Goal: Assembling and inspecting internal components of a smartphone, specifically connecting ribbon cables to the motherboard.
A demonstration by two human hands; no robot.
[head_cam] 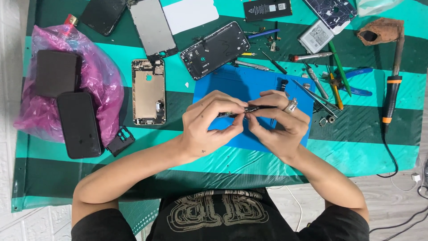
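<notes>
Both my left hand (209,122) and right hand (278,122) pinch a small dark phone part (245,110) over the blue mat (232,80).

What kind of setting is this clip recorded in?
Most likely a phone repair bench. Opened phone housings lie beside a blue work mat, with loose batteries, screwdrivers and a soldering iron. Both hands pinch a small dark part.

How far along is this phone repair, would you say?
Well into teardown, it seems. Already apart: a gold phone frame lies gutted, a black phone frame sits open, and a screen panel and battery lie loose. In hand: the left hand and right hand pinch a small dark part over the blue mat. Nothing looks reassembled yet.
</notes>
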